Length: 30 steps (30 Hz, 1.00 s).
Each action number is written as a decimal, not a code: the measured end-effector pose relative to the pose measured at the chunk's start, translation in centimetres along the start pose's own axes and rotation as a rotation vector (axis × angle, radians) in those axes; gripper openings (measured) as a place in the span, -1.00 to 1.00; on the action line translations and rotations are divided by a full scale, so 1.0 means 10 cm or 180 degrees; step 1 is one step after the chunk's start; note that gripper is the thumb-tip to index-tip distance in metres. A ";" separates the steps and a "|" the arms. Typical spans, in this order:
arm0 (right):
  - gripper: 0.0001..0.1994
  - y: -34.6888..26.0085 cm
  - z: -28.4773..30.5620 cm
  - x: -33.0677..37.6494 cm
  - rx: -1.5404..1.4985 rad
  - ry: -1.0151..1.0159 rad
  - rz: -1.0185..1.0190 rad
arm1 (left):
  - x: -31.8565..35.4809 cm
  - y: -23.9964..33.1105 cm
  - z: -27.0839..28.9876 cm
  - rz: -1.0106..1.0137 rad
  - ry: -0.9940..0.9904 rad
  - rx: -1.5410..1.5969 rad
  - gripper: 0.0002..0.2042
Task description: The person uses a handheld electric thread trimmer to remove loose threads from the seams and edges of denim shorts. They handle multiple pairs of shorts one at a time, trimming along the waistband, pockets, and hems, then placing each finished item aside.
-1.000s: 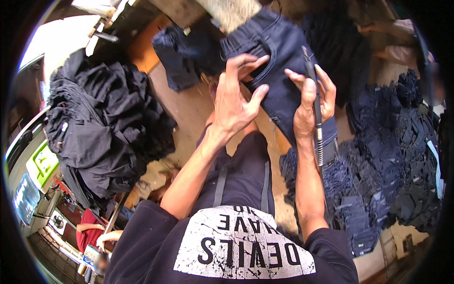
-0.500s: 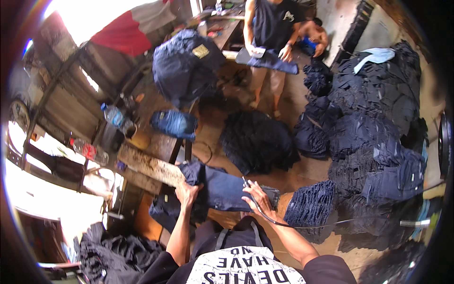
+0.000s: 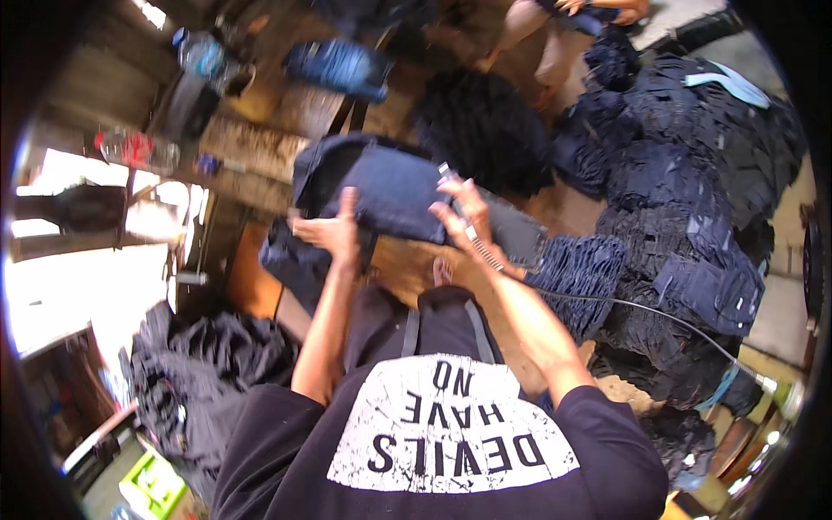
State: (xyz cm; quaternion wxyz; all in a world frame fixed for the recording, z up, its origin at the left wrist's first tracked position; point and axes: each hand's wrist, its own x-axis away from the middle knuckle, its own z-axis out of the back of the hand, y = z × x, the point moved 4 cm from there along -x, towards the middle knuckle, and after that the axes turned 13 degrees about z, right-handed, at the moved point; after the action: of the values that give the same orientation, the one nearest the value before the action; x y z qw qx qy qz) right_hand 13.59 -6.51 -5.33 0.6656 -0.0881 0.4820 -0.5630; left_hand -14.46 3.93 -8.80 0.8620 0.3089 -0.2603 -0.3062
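Dark blue denim trousers (image 3: pixel 394 192) lie in front of me, with a bunched part at their left end. A flat dark board (image 3: pixel 513 232) sticks out from their right end. My left hand (image 3: pixel 331 230) is open at the near left edge of the denim, thumb up and fingers spread, slightly blurred. In my right hand (image 3: pixel 468 217) is a slim pen-like handpiece (image 3: pixel 445 172) with a metal tip, held over the denim's right part. Its cable (image 3: pixel 641 305), metal-sheathed near the hand, runs along my forearm and off to the right.
Beside the board is a ruffled denim stack (image 3: pixel 579 277); large dark garment piles (image 3: pixel 667 182) rise at right. A black heap (image 3: pixel 481 130) and folded blue jeans (image 3: pixel 340 69) are beyond. Black cloth (image 3: pixel 212 373) lies at left. Another person's legs (image 3: pixel 542 48) show at the top.
The view has tilted downward. My left hand has let go of the bunched denim and spread its fingers. The handpiece stays in my right hand over the denim.
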 end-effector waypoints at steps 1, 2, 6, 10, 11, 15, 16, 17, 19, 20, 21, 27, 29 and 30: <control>-0.63 0.06 0.09 0.01 -0.0172 0.0173 -0.0346 | 0.36 -0.20 -0.07 0.0334 -0.1051 0.0850 0.39; -0.62 0.11 0.17 0.03 -0.0236 0.0235 -0.0511 | 0.81 -0.34 -0.16 0.0398 -0.1841 0.1359 0.27; -0.58 0.21 0.26 0.04 0.0001 -0.0164 -0.0485 | 1.52 -0.48 -0.35 0.0805 -0.3862 0.1466 -0.63; -0.69 0.30 0.27 0.02 -0.0205 -0.0073 -0.0385 | 1.42 -0.53 -0.25 0.0771 -0.3297 0.1161 -0.71; -0.78 0.32 0.30 0.01 -0.0337 -0.0122 -0.0316 | 1.41 -0.57 -0.21 0.0795 -0.3181 0.1384 -0.71; -0.80 0.22 0.47 0.03 -0.0539 -0.0287 -0.0022 | 1.50 -0.81 -0.17 0.0701 -0.2769 0.1603 -0.71; -0.80 0.20 0.50 0.05 -0.0784 -0.0387 -0.0022 | 1.56 -0.88 -0.20 0.0760 -0.2653 0.1526 -0.73; -0.79 0.19 0.52 0.09 -0.0986 -0.0492 -0.0282 | 1.60 -0.92 -0.24 0.0680 -0.2556 0.1419 -0.76; -0.77 0.18 0.54 0.13 -0.1269 -0.0659 -0.0389 | 1.66 -0.96 -0.32 0.0538 -0.2339 0.1664 -0.78; -0.77 0.17 0.54 0.14 -0.1167 -0.0741 -0.0108 | 1.68 -0.97 -0.36 0.0464 -0.2270 0.1734 -0.79; -0.76 0.16 0.54 0.13 -0.1085 -0.0817 0.0378 | 1.68 -0.97 -0.38 0.0349 -0.2124 0.1751 -0.81; -0.75 0.21 0.54 0.30 -0.1199 -0.1083 0.1019 | 1.69 -1.05 -0.44 0.0233 -0.2000 0.1829 -0.83; -0.76 0.22 0.54 0.34 -0.1145 -0.1127 0.0924 | 1.70 -1.09 -0.45 0.0259 -0.1993 0.1886 -0.82; -0.76 0.22 0.53 0.35 -0.1088 -0.1167 0.0863 | 1.71 -1.11 -0.46 0.0273 -0.1990 0.1914 -0.82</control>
State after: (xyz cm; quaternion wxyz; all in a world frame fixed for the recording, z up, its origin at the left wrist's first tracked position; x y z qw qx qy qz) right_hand 18.69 -10.93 -5.95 0.7863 -0.2342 0.4489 -0.3541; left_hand -4.03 -13.01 -15.08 0.6254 0.4275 -0.5990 -0.2595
